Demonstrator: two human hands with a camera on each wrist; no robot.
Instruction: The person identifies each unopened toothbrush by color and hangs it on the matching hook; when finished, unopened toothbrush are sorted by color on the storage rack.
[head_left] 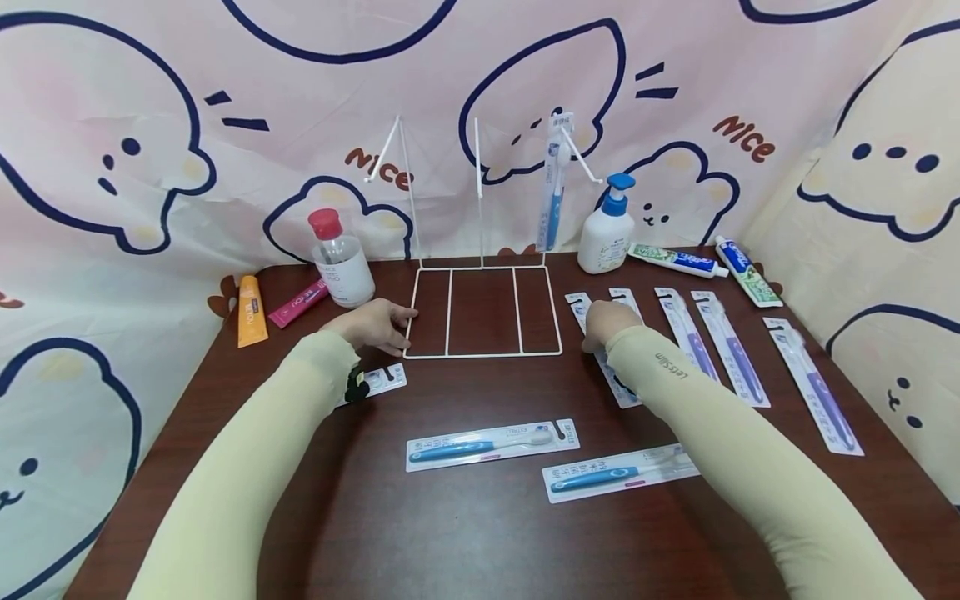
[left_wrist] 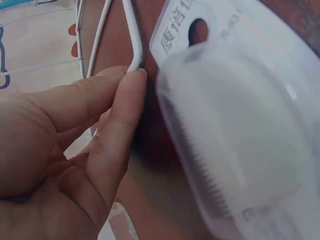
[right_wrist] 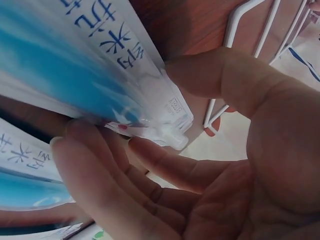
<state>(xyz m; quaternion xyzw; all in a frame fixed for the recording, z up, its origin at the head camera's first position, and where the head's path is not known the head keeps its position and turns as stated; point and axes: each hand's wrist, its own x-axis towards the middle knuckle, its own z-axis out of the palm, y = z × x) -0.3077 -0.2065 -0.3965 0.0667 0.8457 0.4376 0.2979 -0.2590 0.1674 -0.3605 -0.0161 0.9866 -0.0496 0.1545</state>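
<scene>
My left hand (head_left: 377,323) pinches the near left corner of a white wire rack (head_left: 480,356) between thumb and fingers. Below that wrist lies a packaged toothbrush (left_wrist: 235,120), partly covered by the arm. My right hand (head_left: 609,323) is at a packaged blue toothbrush (right_wrist: 65,60) just right of the rack, thumb on one edge and fingers on the other. A second blue pack (right_wrist: 30,170) lies beside those fingers, mostly hidden by the hand in the head view. One packaged toothbrush (head_left: 553,192) hangs from the rack's right hook.
Two blue toothbrush packs (head_left: 491,444) lie in front, several purple ones (head_left: 731,350) at the right. Behind stand a pump bottle (head_left: 606,237) and a red-capped bottle (head_left: 345,271). Toothpaste tubes (head_left: 675,260) lie back right; an orange tube (head_left: 251,312) and a pink tube (head_left: 298,303) lie left.
</scene>
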